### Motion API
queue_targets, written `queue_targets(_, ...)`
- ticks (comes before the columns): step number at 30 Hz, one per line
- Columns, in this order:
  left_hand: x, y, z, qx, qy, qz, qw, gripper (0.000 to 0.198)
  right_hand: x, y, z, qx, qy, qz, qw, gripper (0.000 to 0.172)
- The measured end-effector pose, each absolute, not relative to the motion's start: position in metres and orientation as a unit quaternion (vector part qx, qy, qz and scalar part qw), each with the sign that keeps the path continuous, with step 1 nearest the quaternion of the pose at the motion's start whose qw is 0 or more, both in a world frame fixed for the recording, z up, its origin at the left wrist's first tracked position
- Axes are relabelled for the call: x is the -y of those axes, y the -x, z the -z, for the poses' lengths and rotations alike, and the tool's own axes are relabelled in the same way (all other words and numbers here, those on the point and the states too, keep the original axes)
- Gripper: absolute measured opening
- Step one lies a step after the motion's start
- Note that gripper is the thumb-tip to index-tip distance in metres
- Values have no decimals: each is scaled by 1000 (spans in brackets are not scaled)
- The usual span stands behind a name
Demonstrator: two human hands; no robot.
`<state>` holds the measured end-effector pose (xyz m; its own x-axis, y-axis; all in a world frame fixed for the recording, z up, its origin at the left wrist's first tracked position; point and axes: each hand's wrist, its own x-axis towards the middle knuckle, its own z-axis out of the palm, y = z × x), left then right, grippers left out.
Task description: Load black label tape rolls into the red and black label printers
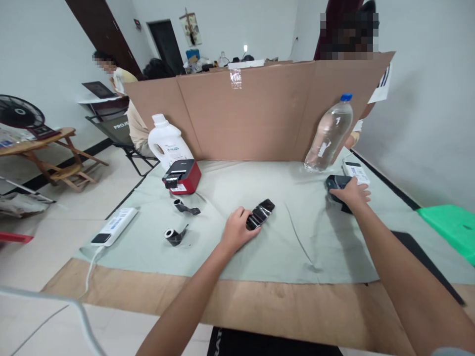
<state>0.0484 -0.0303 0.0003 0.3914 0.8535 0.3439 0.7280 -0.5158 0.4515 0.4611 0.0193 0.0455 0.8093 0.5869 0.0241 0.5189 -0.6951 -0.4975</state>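
My left hand (237,230) is closed on a glossy black folded strip (261,212) lying at the middle of the cloth, thumb and fingers at its near end. My right hand (354,194) lies over a dark boxy device (336,184) at the right, thumb across its top and fingers spread to the far side. Part of the device is hidden under the palm. To the left of my left hand are a small black roll with a white core (174,236) and another black roll (183,207) with a loose tail. Behind them stands a red and black label printer (187,178).
A cardboard screen (245,118) stands along the back, with a white jug (166,141) and a clear bottle (330,133) before it. White power strips lie left (117,225) and right (356,172). A thin cable (297,232) crosses the cloth. People are beyond the screen.
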Motion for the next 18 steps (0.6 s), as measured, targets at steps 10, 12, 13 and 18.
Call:
queue_targets(10, 8, 1, -5, -676, -661, -322, 50, 30, -5, -295, -32, 536, 782, -40, 316, 99)
queue_targets(12, 7, 1, -1, -714, -638, -288, 29, 33, -3, -247, -34, 575, 764, -51, 287, 97)
queue_targets(13, 7, 1, 1, -725, -633, -270, 22, 35, -2, -226, -34, 592, 755, -58, 275, 96)
queue_targets(18, 9, -1, 3, -736, -639, -225, 11, 43, 8, -172, -27, 628, 734, -86, 243, 96)
